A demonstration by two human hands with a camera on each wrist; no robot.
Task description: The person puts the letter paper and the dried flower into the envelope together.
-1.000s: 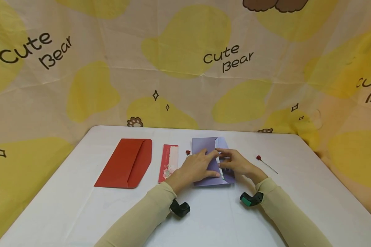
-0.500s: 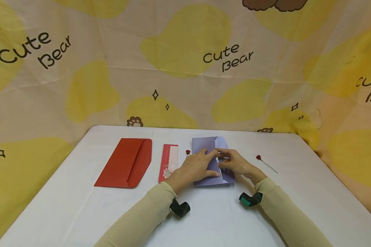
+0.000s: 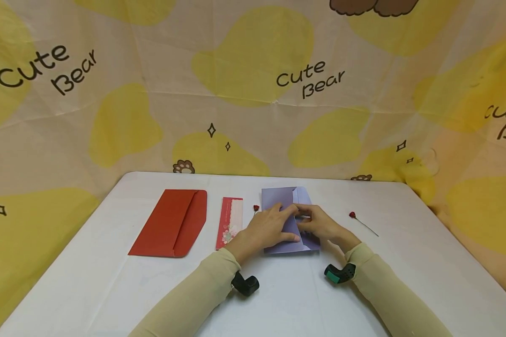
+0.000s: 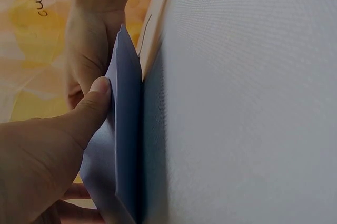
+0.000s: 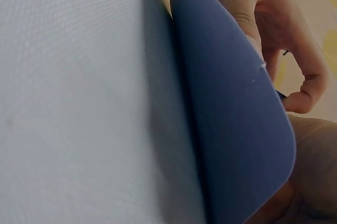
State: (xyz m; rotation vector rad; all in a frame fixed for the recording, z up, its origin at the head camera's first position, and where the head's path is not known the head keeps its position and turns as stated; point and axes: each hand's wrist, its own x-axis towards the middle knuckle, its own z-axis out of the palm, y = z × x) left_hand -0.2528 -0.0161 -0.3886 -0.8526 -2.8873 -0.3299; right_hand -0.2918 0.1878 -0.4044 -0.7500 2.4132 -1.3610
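A lavender envelope lies on the table with its flap spread to the right. My left hand rests on its front panel, thumb and fingers apart, the fingers near the mouth. From the other side, my right hand reaches in at the mouth, its fingertips hidden behind the left hand and the panel edge. Whatever lies inside the envelope is hidden. In the right wrist view, the flap covers much of the right hand.
A red envelope with its flap out lies at the left. Beside it is a red and pink floral card. One small red rose is partly behind the left hand; another rose with a thin stem lies right of the envelope.
My right hand has shifted slightly left into the envelope's mouth. The pale strip with a green print, seen at the mouth a second ago, has slid out of sight. The left hand stays put.
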